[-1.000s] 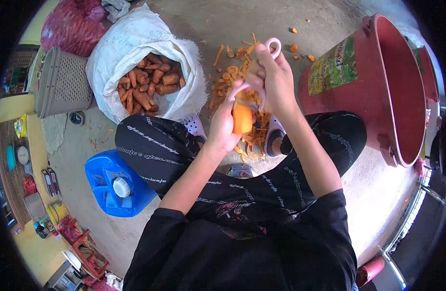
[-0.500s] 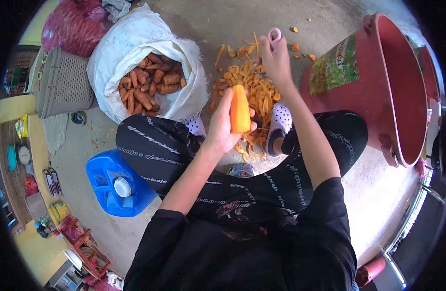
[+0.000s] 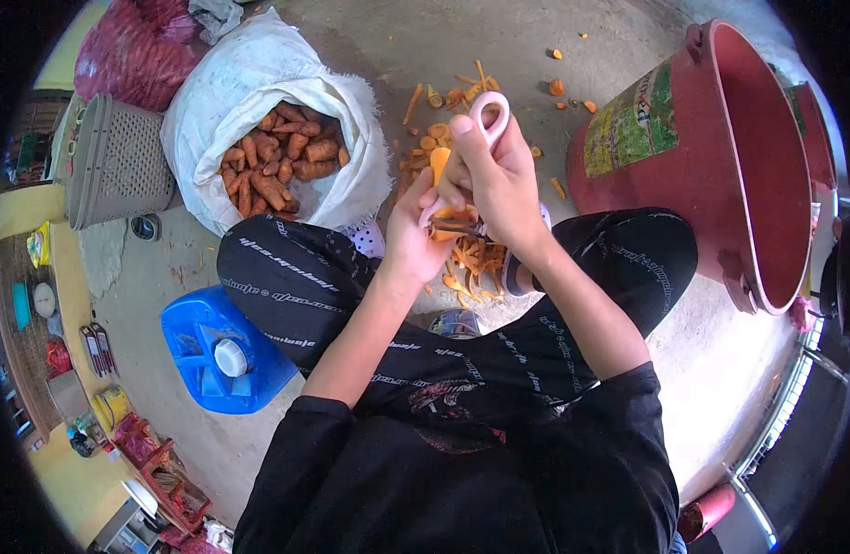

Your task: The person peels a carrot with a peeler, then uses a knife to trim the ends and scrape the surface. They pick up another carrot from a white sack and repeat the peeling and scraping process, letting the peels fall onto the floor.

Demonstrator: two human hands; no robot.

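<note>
My left hand [image 3: 414, 238] is wrapped round a peeled orange carrot [image 3: 439, 162], whose far end shows above the fingers. In my right hand [image 3: 500, 192] is a peeler with a pink looped handle [image 3: 503, 118]. Its dark blade end lies over the near part of the carrot, between the two hands, so much of the carrot is hidden. Below the hands, a heap of orange peelings [image 3: 478, 263] lies on the floor between my feet. A white woven sack [image 3: 249, 88] to the left holds several unpeeled carrots [image 3: 272, 185].
A large red tub [image 3: 665, 175] lies tilted beside my right knee. By my left knee stands a blue jerrycan [image 3: 198, 355] with a white cap. Grey plastic baskets [image 3: 129, 162] and a red mesh bag [image 3: 138, 55] are behind the sack. Carrot scraps [image 3: 557, 87] dot the floor.
My right hand has come down and towards me with the peeler, from beyond the carrot to its near end. My left hand keeps hold of the carrot, tilted slightly differently.
</note>
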